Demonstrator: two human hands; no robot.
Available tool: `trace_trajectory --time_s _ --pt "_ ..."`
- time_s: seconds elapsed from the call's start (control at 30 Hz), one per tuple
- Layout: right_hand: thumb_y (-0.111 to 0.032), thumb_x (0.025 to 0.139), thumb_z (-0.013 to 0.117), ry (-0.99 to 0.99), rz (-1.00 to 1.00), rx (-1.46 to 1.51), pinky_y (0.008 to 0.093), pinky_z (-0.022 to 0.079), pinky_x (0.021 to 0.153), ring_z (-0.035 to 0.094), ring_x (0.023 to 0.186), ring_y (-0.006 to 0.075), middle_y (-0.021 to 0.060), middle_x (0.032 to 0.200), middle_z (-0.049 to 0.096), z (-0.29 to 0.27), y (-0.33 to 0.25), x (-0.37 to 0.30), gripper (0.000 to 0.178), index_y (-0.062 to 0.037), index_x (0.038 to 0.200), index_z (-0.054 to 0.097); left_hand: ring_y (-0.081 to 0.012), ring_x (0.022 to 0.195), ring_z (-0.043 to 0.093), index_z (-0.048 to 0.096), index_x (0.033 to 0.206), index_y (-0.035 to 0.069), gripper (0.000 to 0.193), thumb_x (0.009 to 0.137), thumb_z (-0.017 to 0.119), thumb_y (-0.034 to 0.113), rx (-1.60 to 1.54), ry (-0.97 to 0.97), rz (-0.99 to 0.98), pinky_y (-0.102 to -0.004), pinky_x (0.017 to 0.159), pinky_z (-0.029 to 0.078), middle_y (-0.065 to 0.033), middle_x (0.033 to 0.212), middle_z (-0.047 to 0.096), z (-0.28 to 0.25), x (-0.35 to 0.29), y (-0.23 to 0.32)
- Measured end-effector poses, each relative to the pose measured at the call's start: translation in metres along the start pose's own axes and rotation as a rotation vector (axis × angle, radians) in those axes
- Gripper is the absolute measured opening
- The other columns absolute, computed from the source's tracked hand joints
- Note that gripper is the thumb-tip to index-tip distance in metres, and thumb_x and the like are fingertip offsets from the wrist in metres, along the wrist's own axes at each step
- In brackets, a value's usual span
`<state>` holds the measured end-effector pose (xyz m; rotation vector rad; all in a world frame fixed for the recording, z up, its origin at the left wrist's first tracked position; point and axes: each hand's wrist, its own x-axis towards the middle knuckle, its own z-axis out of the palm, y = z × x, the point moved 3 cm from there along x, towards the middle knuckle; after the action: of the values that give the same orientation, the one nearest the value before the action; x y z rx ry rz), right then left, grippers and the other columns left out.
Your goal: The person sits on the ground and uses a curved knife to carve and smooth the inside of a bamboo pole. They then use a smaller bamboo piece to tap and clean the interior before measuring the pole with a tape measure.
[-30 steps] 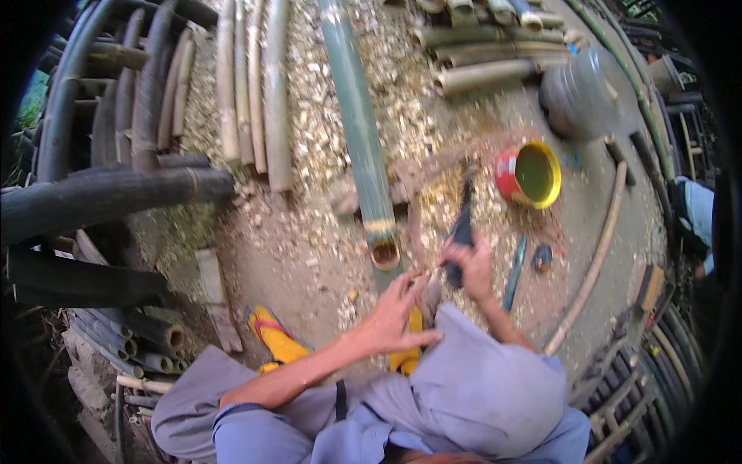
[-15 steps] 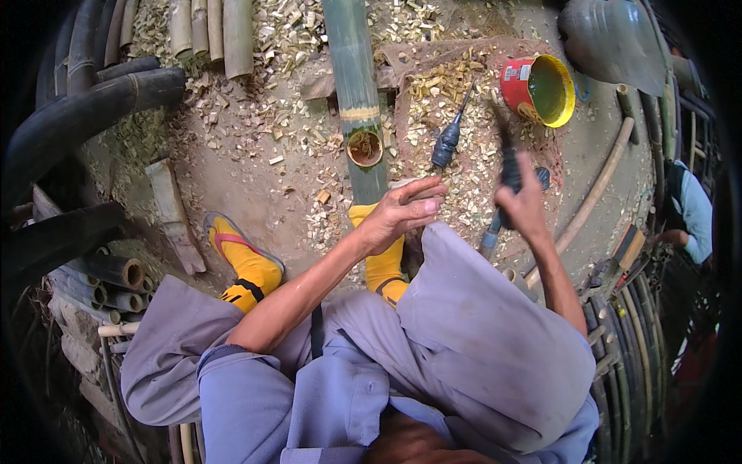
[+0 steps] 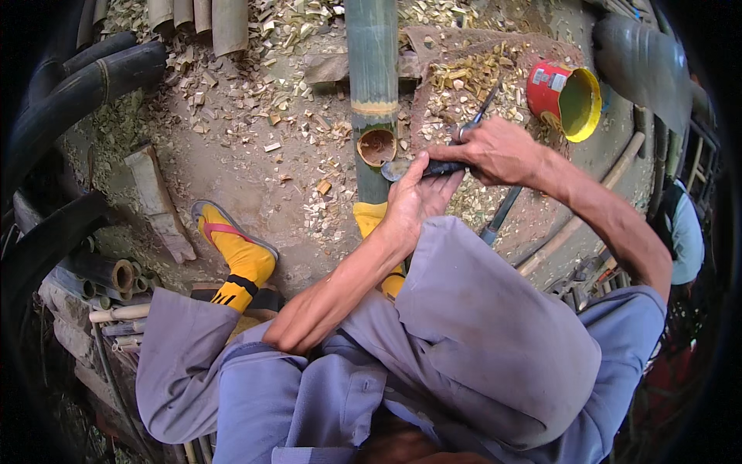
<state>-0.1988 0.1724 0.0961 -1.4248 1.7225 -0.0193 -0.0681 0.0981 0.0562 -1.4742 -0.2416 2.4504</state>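
My right hand (image 3: 498,151) grips a black-handled tool with a broad, rounded grey metal tip (image 3: 396,169). Palm turned up, my left hand (image 3: 421,193) cups the same tool from below, its thumb against it near the tip. That tip lies just beside an oval opening (image 3: 376,145) cut in the wall of a thick green bamboo pole (image 3: 373,66). Behind my right hand lies a second tool, of which only the thin metal shaft (image 3: 488,100) shows. Past my left fingers, a dark-shafted tool (image 3: 506,213) rests on the ground.
A red and yellow bucket (image 3: 549,89) lies tipped at the right, near a wooden pole (image 3: 583,213). Wood chips litter the ground and a brown mat (image 3: 533,54). Bamboo poles (image 3: 85,89) are piled at the left. My sandalled foot (image 3: 232,240) is beside a wooden slab (image 3: 160,201).
My right hand has swung inward from the right, bringing the tool to my left hand. My left hand has turned palm up and now holds the tool too.
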Motion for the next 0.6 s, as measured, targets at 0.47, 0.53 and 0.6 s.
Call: trace_trajectory --time_s 0.47,0.53,0.6 --pt "-0.011 0.079 0.060 0.300 0.689 1.211 0.0468 0.049 0.065 0.062 0.073 0.0427 0.0245 0.079 0.062 0.091 -0.133 0.047 0.067 -0.0105 0.138 0.029 -0.0217 0.068 0.065 0.057 0.095 -0.003 0.030 0.093 0.042 0.023 1.387 0.296 -0.456 -0.0318 0.062 0.059 -0.0136 0.080 0.064 -0.018 -0.016 0.094" --pt "-0.012 0.079 0.060 0.329 0.693 1.256 0.0479 0.050 0.069 0.062 0.076 0.0435 0.0254 0.081 0.062 0.092 -0.126 0.041 0.067 -0.0104 0.138 0.030 -0.0209 0.066 0.064 0.058 0.093 -0.002 0.031 0.092 0.043 0.026 1.422 0.330 -0.416 -0.0310 0.061 0.059 -0.0132 0.079 0.064 -0.015 -0.016 0.090" --pt "-0.013 0.078 0.062 0.440 0.649 1.021 0.0469 0.050 0.075 0.063 0.086 0.0416 0.0234 0.096 0.063 0.109 -0.117 0.027 0.066 -0.0144 0.138 0.035 -0.0153 0.062 0.061 0.059 0.089 -0.001 0.034 0.093 0.042 0.028 1.371 0.323 -0.375 -0.0289 0.053 0.054 -0.0099 0.071 0.062 -0.021 -0.014 0.079"
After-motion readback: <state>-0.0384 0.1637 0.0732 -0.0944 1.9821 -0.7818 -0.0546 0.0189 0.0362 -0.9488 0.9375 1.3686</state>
